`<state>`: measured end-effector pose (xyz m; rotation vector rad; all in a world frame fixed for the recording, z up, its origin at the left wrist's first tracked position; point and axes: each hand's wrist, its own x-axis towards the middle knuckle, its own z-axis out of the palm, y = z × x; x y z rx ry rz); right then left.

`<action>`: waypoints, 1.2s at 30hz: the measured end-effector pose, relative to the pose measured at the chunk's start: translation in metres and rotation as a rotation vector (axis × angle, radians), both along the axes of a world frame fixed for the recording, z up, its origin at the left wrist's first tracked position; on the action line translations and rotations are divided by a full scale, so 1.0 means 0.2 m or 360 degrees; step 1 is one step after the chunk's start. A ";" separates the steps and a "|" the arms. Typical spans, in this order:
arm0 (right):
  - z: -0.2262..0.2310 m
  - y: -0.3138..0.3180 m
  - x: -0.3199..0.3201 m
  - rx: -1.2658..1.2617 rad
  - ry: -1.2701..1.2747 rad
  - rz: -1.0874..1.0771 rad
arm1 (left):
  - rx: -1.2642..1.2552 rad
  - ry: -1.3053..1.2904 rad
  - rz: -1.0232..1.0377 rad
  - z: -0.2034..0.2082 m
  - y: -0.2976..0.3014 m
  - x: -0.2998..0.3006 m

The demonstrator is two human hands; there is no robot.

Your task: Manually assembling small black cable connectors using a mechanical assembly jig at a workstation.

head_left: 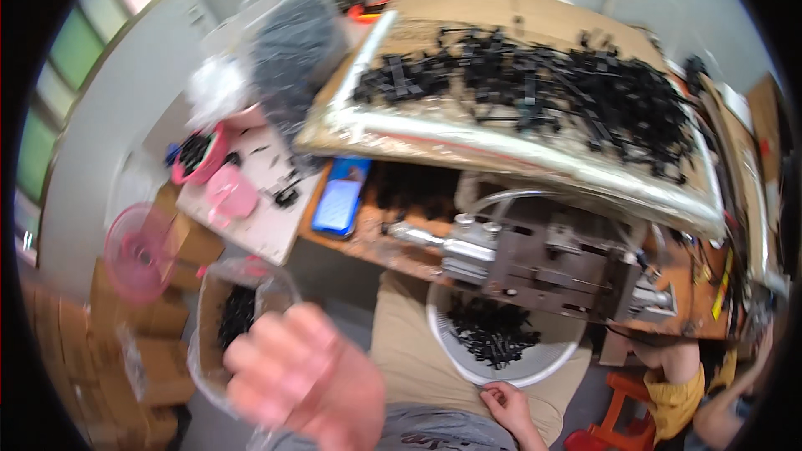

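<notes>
The person's left hand [305, 376] is up close, blurred, its fingers partly curled beside a lined box [209, 309]; I can't tell whether it grips anything. The right hand [505, 405] rests low at the near rim of a white basket [558, 341], fingers bent inward; I can't make out anything in it. Black parts [493, 334] lie heaped in that basket, between the person's legs, and more are in the box. To the right there's a red stool [622, 409] and someone in yellow [677, 397]. Beyond the basket, a metal machine [555, 259] sits on the table [693, 326], with a blue phone [338, 200] to its left. Farther off, a tray [434, 129] with a white edge carries a wide spread of black parts.
</notes>
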<state>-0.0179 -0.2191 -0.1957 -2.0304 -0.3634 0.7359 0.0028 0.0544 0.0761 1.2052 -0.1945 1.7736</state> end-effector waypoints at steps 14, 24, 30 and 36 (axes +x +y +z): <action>0.33 0.08 0.11 0.0320 -0.0277 0.0180 | 0.0176 -0.0111 -0.1474 0.18 -0.27 -0.05; 0.80 0.24 0.30 0.0760 -0.0900 0.0402 | 0.0296 -0.0356 -0.1694 0.14 -0.25 -0.03; 0.93 0.27 0.40 0.0918 -0.1123 0.0428 | 0.0286 -0.0286 -0.0742 0.07 -0.32 -0.08; 1.02 0.29 0.50 0.0971 -0.1306 0.0352 | -0.0621 -0.1046 -0.1772 0.23 -0.54 -0.29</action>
